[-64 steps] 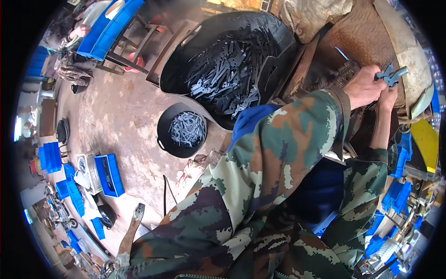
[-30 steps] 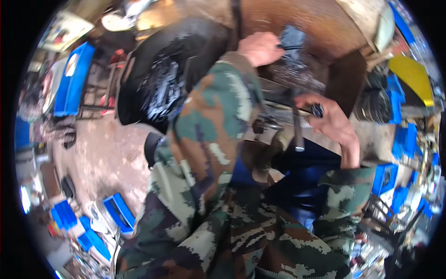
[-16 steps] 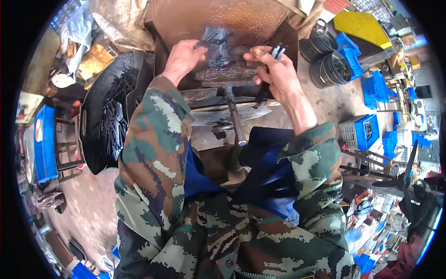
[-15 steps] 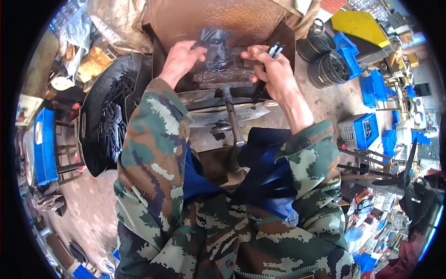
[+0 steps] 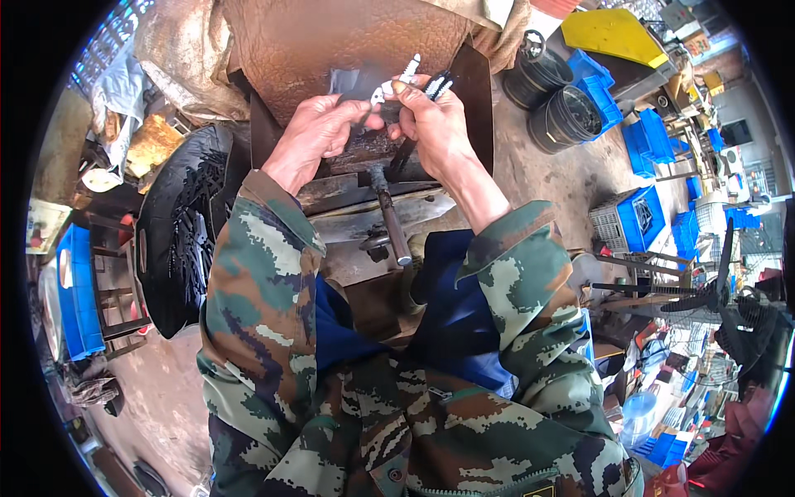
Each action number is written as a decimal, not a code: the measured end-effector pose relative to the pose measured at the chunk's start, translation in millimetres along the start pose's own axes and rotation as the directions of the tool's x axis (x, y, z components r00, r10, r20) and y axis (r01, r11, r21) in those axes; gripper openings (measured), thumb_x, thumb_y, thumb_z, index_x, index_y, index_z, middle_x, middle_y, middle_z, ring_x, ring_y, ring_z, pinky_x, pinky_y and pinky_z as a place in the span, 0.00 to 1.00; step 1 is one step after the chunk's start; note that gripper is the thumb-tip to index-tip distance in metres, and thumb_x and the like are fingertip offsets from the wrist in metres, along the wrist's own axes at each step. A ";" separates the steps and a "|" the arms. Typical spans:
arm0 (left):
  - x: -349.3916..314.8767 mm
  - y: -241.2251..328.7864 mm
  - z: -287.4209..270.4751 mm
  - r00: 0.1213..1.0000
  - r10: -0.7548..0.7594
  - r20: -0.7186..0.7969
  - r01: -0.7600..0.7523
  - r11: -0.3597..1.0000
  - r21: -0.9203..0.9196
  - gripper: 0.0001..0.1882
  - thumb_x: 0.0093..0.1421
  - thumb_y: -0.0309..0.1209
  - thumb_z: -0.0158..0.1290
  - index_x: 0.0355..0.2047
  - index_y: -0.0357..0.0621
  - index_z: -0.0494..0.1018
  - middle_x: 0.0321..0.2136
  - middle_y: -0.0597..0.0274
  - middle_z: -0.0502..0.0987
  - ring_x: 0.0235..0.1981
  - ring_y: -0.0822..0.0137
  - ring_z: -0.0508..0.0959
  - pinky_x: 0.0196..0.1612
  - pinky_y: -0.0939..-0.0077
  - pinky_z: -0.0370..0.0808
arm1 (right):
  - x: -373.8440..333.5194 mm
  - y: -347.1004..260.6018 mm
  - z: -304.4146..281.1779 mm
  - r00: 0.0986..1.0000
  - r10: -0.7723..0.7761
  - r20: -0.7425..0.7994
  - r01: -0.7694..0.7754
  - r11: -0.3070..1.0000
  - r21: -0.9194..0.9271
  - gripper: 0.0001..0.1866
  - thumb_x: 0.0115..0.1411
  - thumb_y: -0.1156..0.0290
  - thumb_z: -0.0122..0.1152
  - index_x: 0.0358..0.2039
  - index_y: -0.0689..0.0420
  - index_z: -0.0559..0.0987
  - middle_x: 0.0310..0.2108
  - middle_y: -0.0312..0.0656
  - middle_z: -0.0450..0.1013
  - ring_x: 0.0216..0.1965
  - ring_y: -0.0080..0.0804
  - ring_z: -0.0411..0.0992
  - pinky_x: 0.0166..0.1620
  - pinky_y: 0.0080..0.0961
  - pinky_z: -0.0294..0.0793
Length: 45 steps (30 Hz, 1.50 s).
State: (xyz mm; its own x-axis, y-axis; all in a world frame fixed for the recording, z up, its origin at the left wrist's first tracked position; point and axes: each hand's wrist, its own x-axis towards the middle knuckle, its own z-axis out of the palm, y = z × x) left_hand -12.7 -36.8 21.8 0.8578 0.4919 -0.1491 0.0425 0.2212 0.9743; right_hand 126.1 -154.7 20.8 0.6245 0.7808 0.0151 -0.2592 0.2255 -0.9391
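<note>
My left hand (image 5: 321, 139) is closed, thumb and fingers pressed at the lower end of a shiny, narrow metal piece (image 5: 386, 91). My right hand (image 5: 437, 124) pinches the same piece between thumb and forefinger. It also grips several dark ridged rods (image 5: 439, 85), whose lower ends show below the palm. Both hands are close together above a dark metal work stand (image 5: 364, 151). Behind the fingers, the grey fixture (image 5: 344, 81) on the stand is blurred and partly hidden. A round metal bar (image 5: 392, 217) juts from the stand toward me.
A brown, stained sheet (image 5: 331, 37) rises behind the stand. To the left, a black tub (image 5: 157, 224) holds many dark metal pieces. Black buckets (image 5: 563, 120) and blue crates (image 5: 650, 145) stand on the right. A fan (image 5: 716, 290) is at the lower right.
My hands have come together, with the shiny metal piece now between them. My right hand moved left, keeping the dark rods. The whole view has shifted slightly.
</note>
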 end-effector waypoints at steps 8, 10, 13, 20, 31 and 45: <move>21.2 -23.1 -49.8 0.971 0.043 -0.235 -0.024 0.996 0.085 0.15 0.66 0.32 0.47 0.45 0.34 0.76 0.26 0.63 0.78 0.13 0.80 0.60 0.17 0.83 0.57 | -4.4 -5.4 -12.9 0.996 0.077 -0.052 -0.077 0.997 0.004 0.07 0.64 0.71 0.60 0.38 0.61 0.76 0.26 0.40 0.74 0.13 0.17 0.60 0.17 0.24 0.72; 29.6 -32.6 -59.1 0.976 -0.057 -0.209 0.130 0.926 0.356 0.12 0.64 0.31 0.50 0.41 0.35 0.76 0.20 0.68 0.74 0.14 0.81 0.63 0.17 0.83 0.59 | -7.2 -6.3 -14.3 0.995 0.088 -0.054 -0.089 0.996 -0.003 0.07 0.64 0.71 0.60 0.37 0.62 0.75 0.26 0.41 0.74 0.13 0.18 0.61 0.18 0.24 0.73; 33.1 -45.1 -63.2 0.980 -0.061 -0.187 0.139 0.886 0.442 0.09 0.62 0.32 0.53 0.35 0.40 0.78 0.14 0.72 0.68 0.15 0.81 0.65 0.17 0.83 0.59 | -10.1 -9.6 -16.6 0.994 0.101 -0.049 -0.101 0.995 -0.001 0.07 0.65 0.71 0.59 0.36 0.63 0.75 0.26 0.42 0.75 0.14 0.20 0.64 0.20 0.25 0.75; 46.8 -57.7 -69.3 0.995 -0.099 -0.020 0.093 0.820 0.565 0.17 0.57 0.28 0.50 0.46 0.38 0.79 0.28 0.71 0.74 0.27 0.78 0.69 0.31 0.80 0.67 | -15.7 -27.1 -26.7 0.982 0.159 -0.102 -0.153 0.986 0.069 0.10 0.66 0.68 0.58 0.39 0.62 0.73 0.30 0.44 0.73 0.27 0.33 0.77 0.34 0.32 0.83; 51.6 -68.7 -70.8 0.971 0.238 -0.002 -0.163 0.671 0.723 0.16 0.58 0.24 0.51 0.47 0.34 0.77 0.39 0.59 0.74 0.38 0.64 0.74 0.42 0.73 0.70 | -12.1 -27.8 -38.4 0.973 0.196 -0.126 -0.165 0.962 0.219 0.07 0.69 0.71 0.50 0.40 0.62 0.70 0.33 0.49 0.72 0.36 0.50 0.80 0.38 0.43 0.86; 44.7 -74.1 -79.2 0.989 0.148 0.032 -0.138 0.795 0.590 0.14 0.55 0.18 0.51 0.42 0.32 0.79 0.33 0.65 0.74 0.33 0.70 0.73 0.40 0.79 0.68 | -12.6 -29.4 -43.5 0.942 0.259 -0.215 -0.190 0.937 0.293 0.13 0.69 0.64 0.54 0.44 0.62 0.72 0.34 0.43 0.70 0.33 0.40 0.74 0.43 0.46 0.83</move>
State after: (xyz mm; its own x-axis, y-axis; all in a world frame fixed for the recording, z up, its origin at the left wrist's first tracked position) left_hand -18.1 35.5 -70.4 0.8707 0.4917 0.0020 0.2177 -0.3891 0.8951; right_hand 157.9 -196.5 33.2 0.6794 0.6685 -0.3025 -0.5778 0.2334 -0.7821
